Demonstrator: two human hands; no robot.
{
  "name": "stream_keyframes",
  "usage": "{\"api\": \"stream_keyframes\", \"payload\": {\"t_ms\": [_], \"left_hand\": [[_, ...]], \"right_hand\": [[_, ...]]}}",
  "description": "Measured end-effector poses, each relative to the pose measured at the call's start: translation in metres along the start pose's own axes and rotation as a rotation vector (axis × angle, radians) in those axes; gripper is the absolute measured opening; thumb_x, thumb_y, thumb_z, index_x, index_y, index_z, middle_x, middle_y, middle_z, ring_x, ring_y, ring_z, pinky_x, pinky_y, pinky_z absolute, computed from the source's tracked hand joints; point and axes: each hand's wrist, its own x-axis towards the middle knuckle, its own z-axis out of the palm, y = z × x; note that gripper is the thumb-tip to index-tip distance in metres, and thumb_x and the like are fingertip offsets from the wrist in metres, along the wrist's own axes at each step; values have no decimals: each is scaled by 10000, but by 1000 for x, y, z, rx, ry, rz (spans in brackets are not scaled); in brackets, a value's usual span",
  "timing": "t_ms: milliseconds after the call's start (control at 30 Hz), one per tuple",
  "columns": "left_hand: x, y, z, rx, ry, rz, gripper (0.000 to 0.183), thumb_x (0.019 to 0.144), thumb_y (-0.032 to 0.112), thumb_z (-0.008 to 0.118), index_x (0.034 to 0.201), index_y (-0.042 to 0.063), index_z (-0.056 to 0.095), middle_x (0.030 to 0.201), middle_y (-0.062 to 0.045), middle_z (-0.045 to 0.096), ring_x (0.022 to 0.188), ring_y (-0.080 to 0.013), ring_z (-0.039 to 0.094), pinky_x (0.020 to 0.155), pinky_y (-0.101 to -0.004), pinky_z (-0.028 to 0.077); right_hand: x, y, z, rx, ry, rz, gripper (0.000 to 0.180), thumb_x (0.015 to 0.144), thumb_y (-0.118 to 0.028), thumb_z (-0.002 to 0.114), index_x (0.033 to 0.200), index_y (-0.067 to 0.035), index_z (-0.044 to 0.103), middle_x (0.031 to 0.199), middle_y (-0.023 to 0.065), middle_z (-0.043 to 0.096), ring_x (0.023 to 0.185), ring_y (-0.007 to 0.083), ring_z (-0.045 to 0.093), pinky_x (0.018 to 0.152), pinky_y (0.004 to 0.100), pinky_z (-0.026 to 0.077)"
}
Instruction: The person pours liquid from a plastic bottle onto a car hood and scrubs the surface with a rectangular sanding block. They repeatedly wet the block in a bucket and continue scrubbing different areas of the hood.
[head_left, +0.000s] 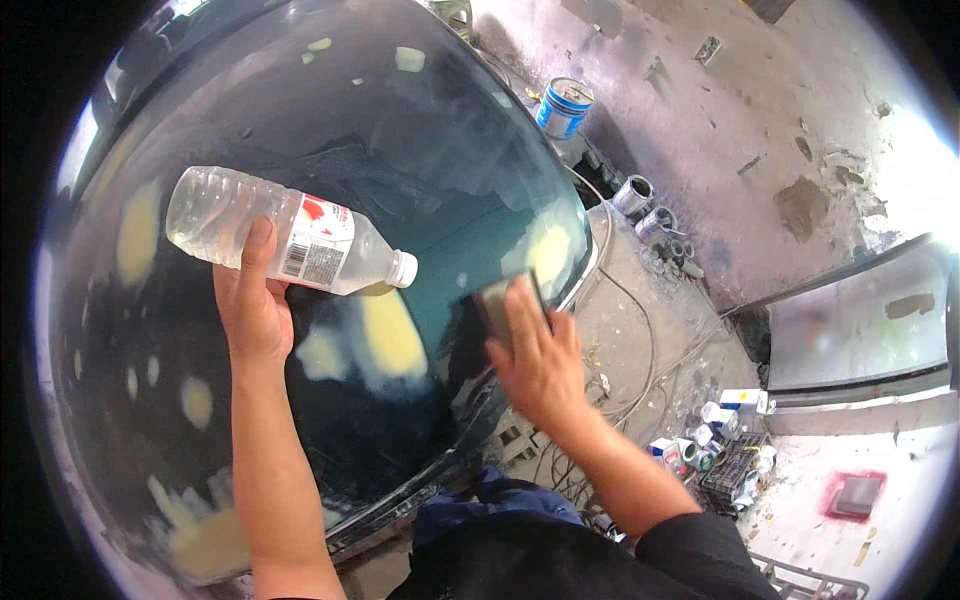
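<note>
My left hand (255, 300) grips a clear plastic bottle (247, 217) with a white cap and a red and white label; it lies tilted on its side in the air above a dark car body panel (390, 157). Liquid shows inside it. The curved panel bears several pale yellow filler patches (391, 330), and its dark surface looks wet in places. At the panel's right edge, my right hand (540, 352) presses a flat, dark-edged sanding block or pad (504, 304) under its fingers, slightly blurred. A further yellow patch lies just above that hand.
A blue and white metal can (564, 109) stands beyond the panel's right edge. Open cans (634, 195) stand by the stained wall. A hose (645, 322) curls on the floor. At the lower right are a black plastic crate (731, 472) and several containers (720, 420).
</note>
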Motion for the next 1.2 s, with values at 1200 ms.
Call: {"api": "stream_keyframes", "payload": {"t_ms": [1200], "left_hand": [[-5,-10,18,-60,-37,-41,749,930,355,726,1483,43,329,1304,-138,557,1211,-284,596,991,-445,532]], "right_hand": [[112,35,11,-79,47,348,556,922,-296,630,1396,-62,459,1365,142,576,1010,433,589,845,531,511]]}}
